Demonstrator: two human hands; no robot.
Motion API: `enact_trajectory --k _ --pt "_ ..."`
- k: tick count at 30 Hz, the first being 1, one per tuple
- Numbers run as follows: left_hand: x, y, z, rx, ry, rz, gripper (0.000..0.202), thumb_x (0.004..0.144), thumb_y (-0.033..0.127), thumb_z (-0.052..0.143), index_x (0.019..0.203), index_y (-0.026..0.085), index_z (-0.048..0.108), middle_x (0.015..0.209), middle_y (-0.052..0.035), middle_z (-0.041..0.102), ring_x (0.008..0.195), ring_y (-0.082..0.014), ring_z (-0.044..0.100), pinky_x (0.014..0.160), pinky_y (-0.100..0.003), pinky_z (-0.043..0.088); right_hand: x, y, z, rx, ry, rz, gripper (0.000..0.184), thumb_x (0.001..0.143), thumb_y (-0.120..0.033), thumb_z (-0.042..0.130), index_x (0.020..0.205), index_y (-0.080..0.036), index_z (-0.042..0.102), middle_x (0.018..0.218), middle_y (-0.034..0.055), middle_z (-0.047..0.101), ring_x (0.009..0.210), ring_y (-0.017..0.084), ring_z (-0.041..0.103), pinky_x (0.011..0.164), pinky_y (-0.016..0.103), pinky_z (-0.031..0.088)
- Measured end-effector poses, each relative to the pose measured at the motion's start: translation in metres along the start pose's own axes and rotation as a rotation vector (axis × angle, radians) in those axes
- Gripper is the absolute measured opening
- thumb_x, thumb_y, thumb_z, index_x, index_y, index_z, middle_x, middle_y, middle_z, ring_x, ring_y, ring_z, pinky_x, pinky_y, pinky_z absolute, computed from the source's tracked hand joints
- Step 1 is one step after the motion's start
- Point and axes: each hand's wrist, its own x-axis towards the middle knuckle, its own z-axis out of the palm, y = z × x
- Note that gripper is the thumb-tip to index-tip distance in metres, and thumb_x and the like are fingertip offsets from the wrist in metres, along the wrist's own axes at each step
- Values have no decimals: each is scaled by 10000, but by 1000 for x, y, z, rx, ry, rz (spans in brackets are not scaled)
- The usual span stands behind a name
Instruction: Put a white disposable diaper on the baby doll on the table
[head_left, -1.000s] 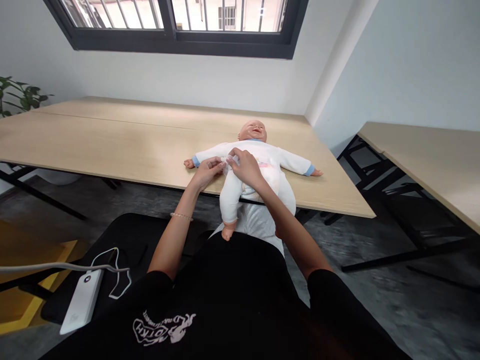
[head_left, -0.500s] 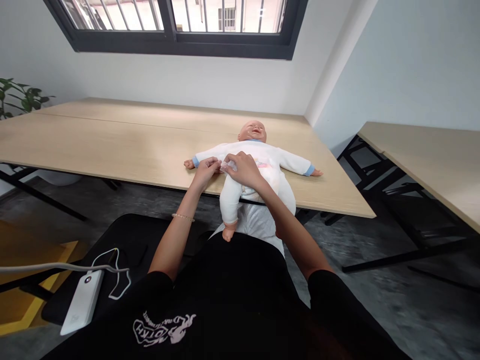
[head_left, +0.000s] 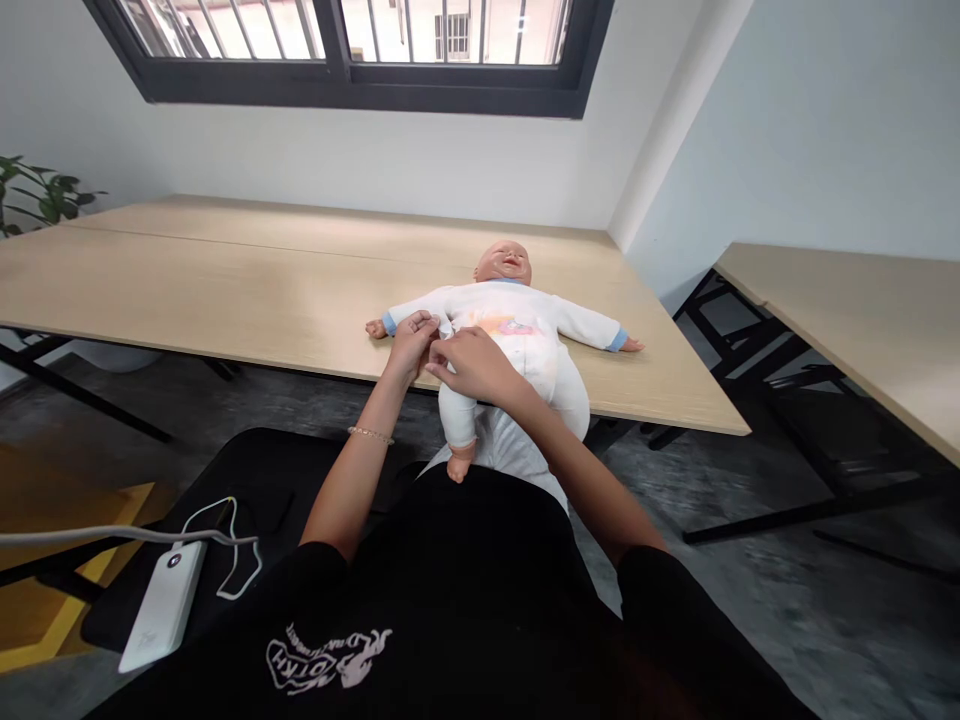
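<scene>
A baby doll (head_left: 517,320) in a white romper with blue cuffs lies on its back at the near edge of a long wooden table (head_left: 225,290), arms spread, legs hanging over the edge. My left hand (head_left: 411,342) pinches the romper's cloth at the doll's side, by its hip. Just to its right, my right hand (head_left: 466,366) is closed on the same fold of cloth, over the doll's upper leg. A thin bracelet is on my left wrist.
A white power bank (head_left: 161,605) with a cable lies on a black seat at lower left. A second wooden table (head_left: 862,320) stands to the right, with a floor gap between. A plant (head_left: 37,195) is at the far left, a window above.
My right hand has slid down from the doll's chest to its hip, uncovering the print on the romper's front. My left hand stays at the doll's side.
</scene>
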Motion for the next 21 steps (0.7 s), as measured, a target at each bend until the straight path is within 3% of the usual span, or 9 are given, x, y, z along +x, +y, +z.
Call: enact_trajectory --k 4,7,12,17,21 --pt "-2 3 0 -20 7 -34 273 763 209 790 741 187 518 593 54 514 524 -80 444 535 -206 352 -1 -9 4 -57 -5 -7 222 1042 -335 588 995 -159 715 1001 131 748 1016 321 645 975 452 415" --pt "-4 6 -1 -50 -57 -48 279 731 253 842 766 171 577 590 58 510 519 -73 441 519 -202 333 1 -8 5 -65 -10 6 215 1042 -313 588 1038 -137 712 1075 143 747 1064 326 650 996 458 420" --pt "-6 9 -4 -2 -173 -22 440 648 417 949 877 129 707 814 -29 688 728 -124 620 681 -225 464 2 -5 3 -52 -26 31 196 1027 -304 613 1037 -142 723 1081 130 746 1092 301 649 989 416 405" --pt "-6 5 -5 55 -160 4 424 617 381 978 799 131 688 773 -30 694 710 -132 621 676 -233 471 2 -5 3 -78 -59 27 220 1035 -325 608 1023 -142 731 1070 125 748 1101 289 642 982 399 396" --pt "-5 1 -5 31 -96 52 462 631 464 953 794 150 656 725 -10 677 638 -103 578 615 -212 448 1 -7 2 -102 -51 23 252 1047 -332 587 1050 -129 737 1072 124 748 1106 294 645 999 405 391"
